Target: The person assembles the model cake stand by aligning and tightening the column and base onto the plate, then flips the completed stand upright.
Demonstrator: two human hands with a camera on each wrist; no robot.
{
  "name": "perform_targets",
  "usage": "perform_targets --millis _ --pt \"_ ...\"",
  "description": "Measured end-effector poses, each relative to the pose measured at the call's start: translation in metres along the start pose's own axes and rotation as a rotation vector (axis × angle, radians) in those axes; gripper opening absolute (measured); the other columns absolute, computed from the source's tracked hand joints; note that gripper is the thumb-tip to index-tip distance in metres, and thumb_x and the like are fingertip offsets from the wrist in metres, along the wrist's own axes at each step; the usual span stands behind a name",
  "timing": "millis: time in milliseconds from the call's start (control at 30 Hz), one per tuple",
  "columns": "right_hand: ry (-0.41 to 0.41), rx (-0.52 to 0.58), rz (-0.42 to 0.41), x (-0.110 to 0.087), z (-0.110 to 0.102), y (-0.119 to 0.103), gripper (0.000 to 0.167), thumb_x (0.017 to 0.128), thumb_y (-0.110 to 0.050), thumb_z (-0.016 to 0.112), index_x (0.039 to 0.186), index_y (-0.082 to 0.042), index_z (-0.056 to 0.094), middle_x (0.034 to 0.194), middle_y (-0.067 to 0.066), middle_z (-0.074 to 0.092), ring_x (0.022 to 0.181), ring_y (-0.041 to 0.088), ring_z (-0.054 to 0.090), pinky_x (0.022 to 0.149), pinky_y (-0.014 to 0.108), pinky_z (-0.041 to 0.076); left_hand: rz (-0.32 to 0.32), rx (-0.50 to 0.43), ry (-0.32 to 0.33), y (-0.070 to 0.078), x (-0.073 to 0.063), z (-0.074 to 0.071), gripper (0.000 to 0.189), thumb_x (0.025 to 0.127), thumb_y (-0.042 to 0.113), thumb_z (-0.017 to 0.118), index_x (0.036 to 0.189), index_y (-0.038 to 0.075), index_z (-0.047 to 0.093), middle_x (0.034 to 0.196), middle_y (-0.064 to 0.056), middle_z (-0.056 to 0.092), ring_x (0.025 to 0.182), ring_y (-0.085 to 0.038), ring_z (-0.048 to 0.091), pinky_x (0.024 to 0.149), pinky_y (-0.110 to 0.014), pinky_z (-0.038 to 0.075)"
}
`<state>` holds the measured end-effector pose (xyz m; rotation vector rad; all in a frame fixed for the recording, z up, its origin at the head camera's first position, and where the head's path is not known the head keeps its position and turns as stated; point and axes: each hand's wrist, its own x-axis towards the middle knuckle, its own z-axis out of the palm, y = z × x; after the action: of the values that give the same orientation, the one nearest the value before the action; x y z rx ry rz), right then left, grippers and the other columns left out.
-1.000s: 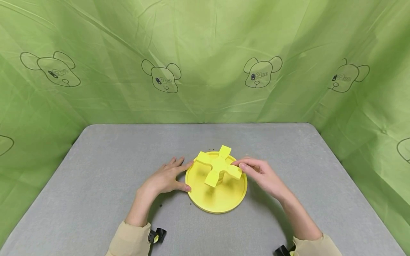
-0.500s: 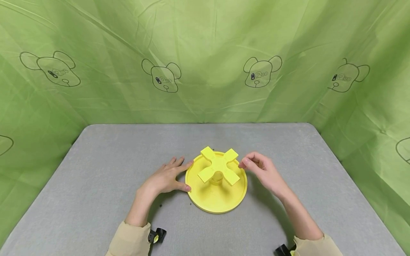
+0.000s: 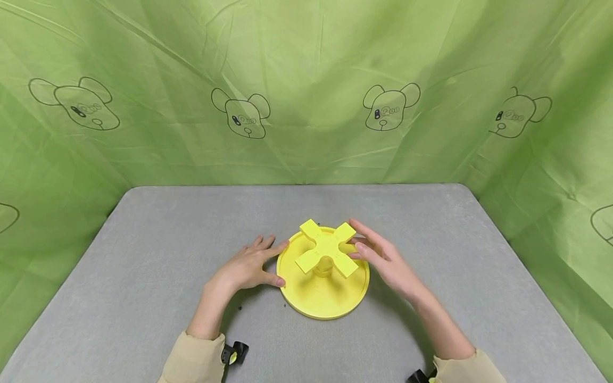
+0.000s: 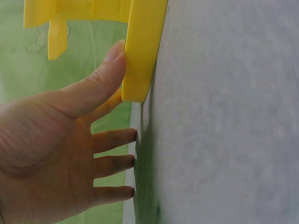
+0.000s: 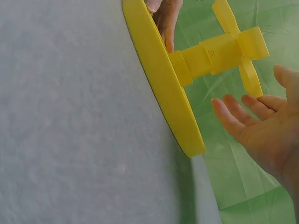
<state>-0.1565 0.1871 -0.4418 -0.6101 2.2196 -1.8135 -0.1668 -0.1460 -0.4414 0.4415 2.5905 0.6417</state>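
A yellow round base (image 3: 321, 304) with a raised rim lies flat on the table. From its middle rises a stepped yellow post (image 5: 217, 56), topped by a yellow cross-shaped piece (image 3: 328, 248) with flared arms. My left hand (image 3: 245, 267) rests at the base's left side, fingers spread; its thumb (image 4: 113, 52) and index finger touch the rim while the other fingertips reach down to the table. To the right of the cross is my right hand (image 3: 387, 261), fingers loosely extended and holding nothing. Its fingertips (image 5: 217, 106) come right up to the cross's arms, partly hidden behind one in the head view.
The grey table (image 3: 191, 213) has rounded back corners. A green cloth (image 3: 306, 149) printed with bear outlines hangs behind it and along both sides. Small dark specks lie near the base. Dark camera mounts (image 3: 234, 352) sit at the sleeve cuffs.
The cross turned between the first two frames and now stands still. My right hand let go of its arm, drew back slightly, then spread its fingers beside it. The left hand stayed put.
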Motion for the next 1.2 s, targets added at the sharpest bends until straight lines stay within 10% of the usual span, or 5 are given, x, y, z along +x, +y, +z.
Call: perform_targets --millis 200,667,867,1200 --pt "0.024 -0.023 0.04 -0.0013 0.0 -0.002 0.053 0.111 -0.023 0.046 0.162 -0.016 0.034 0.153 0.018 0.05 0.117 0.027 0.071 0.108 0.032 0.055 0.002 0.001 -0.005 0.0007 0.0002 -0.0003 0.092 0.085 0.045 0.081 0.162 0.026 0.034 0.171 -0.019 0.022 0.16 -0.045 0.012 0.129 -0.066 0.016" --pt "0.027 -0.007 0.016 -0.0011 0.0004 -0.0046 0.054 0.108 -0.018 0.053 0.159 -0.012 0.039 0.149 0.011 0.048 0.123 0.018 0.065 0.104 0.038 0.058 -0.002 0.0 -0.001 0.0009 0.0003 -0.0007 0.092 0.085 0.044 0.082 0.162 0.027 0.034 0.172 -0.018 0.021 0.161 -0.044 0.011 0.129 -0.065 0.015" --pt "-0.021 -0.048 0.024 -0.0021 0.0016 -0.0056 0.08 0.095 -0.012 0.074 0.162 -0.025 0.033 0.158 0.007 0.04 0.131 0.046 0.057 0.101 0.034 0.059 -0.003 -0.002 -0.003 0.0008 0.0 -0.0009 0.092 0.085 0.044 0.081 0.162 0.027 0.034 0.172 -0.018 0.021 0.161 -0.044 0.011 0.129 -0.065 0.015" --pt "-0.026 -0.042 0.045 -0.0029 0.0043 -0.0068 0.091 0.088 -0.012 0.081 0.162 -0.029 0.031 0.158 0.007 0.041 0.129 0.049 0.057 0.106 0.059 0.054 0.001 0.001 0.003 0.0002 -0.001 -0.0012 0.093 0.084 0.044 0.082 0.162 0.025 0.035 0.171 -0.019 0.022 0.16 -0.045 0.012 0.129 -0.066 0.016"
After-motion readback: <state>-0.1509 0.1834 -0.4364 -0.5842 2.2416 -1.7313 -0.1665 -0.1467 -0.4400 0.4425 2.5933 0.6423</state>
